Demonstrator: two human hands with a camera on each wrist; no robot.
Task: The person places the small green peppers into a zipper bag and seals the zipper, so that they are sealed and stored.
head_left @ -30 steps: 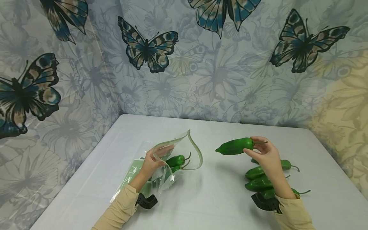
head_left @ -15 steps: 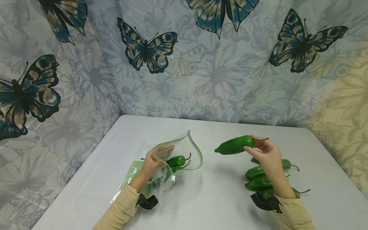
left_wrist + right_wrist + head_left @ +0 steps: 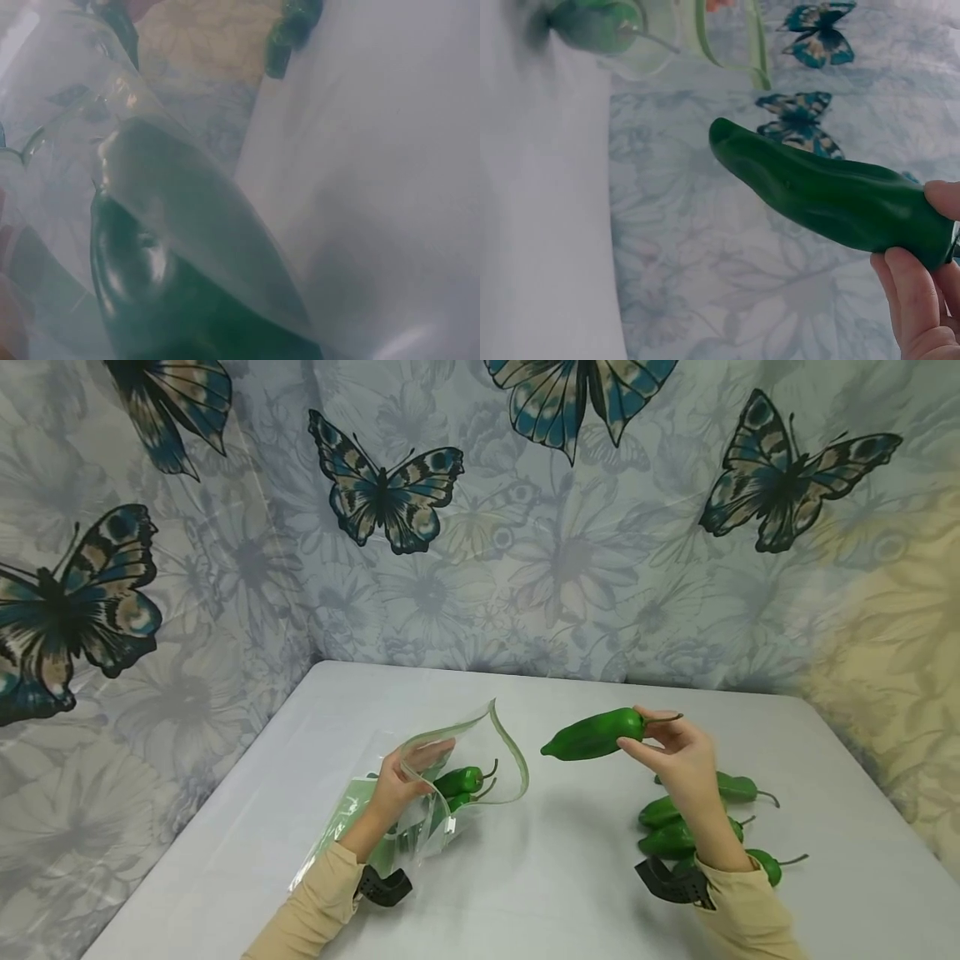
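In the head view my left hand [image 3: 397, 787] holds a clear zip bag [image 3: 522, 768] by its near side, its green-edged mouth gaping to the right. Green peppers [image 3: 459, 781] lie inside, stems toward the mouth; the left wrist view shows a pepper [image 3: 195, 300] close up through the plastic. My right hand [image 3: 678, 764] pinches another long green pepper [image 3: 596, 735] at its stem end, above the table and right of the bag. Its tip points left to the bag. In the right wrist view, thumb and fingers [image 3: 915, 292] grip this pepper [image 3: 817, 195].
Several green peppers [image 3: 738, 787] lie in a row under and beside the right forearm. A flat pack with a green panel [image 3: 352, 802] lies under the left hand and bag. The white table [image 3: 555, 893] meets butterfly-patterned cloth [image 3: 450, 602] behind and at the sides.
My right hand has moved left and slightly up with the pepper, nearer the bag's mouth. The left hand and the bag have stayed in place.
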